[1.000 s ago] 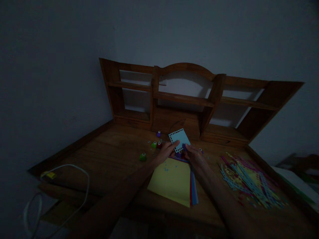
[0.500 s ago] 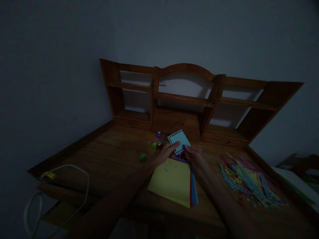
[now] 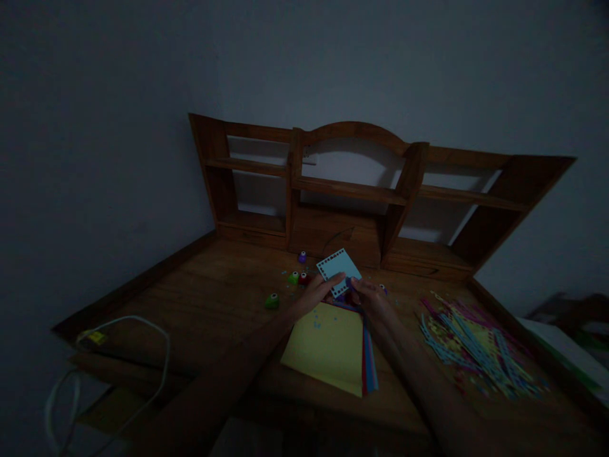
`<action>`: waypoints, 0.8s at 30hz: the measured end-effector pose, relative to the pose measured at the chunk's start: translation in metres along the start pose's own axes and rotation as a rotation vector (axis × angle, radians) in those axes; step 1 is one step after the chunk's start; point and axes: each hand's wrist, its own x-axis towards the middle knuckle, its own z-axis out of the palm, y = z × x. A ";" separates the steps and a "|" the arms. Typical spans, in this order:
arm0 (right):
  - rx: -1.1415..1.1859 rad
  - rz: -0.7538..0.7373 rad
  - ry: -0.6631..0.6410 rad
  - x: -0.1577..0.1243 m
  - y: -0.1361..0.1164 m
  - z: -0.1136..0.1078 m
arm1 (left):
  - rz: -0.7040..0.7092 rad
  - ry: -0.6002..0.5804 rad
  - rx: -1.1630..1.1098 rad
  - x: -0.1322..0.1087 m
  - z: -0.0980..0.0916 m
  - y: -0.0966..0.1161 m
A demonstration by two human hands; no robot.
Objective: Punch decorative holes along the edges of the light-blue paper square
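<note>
A light blue paper square with a row of punched holes along its edges is held up over the desk. My left hand grips it with the thumb on top. My right hand is closed on a small purple craft punch at the paper's near right edge; fingers partly hide the punch. Below the hands lies a stack of coloured paper with a yellow sheet on top, and a few tiny blue cut-outs rest on it.
Green punches, a red punch and a purple punch stand on the wooden desk to the left. Coloured paper strips are heaped at right. A white cable hangs at front left. A wooden shelf stands behind.
The blue paper has shifted very slightly left in view. Both hands keep their grip, and the things on the desk stay in place.
</note>
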 end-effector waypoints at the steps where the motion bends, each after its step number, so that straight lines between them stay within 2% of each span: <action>1: -0.008 0.003 0.008 0.000 -0.001 0.001 | 0.006 -0.005 -0.002 0.000 0.000 0.000; 9: -0.024 -0.006 0.010 -0.001 -0.001 0.000 | 0.047 -0.023 0.027 0.001 -0.001 -0.002; 24: 0.019 -0.001 -0.036 0.007 0.010 -0.008 | -0.012 -0.001 0.025 0.000 -0.001 0.000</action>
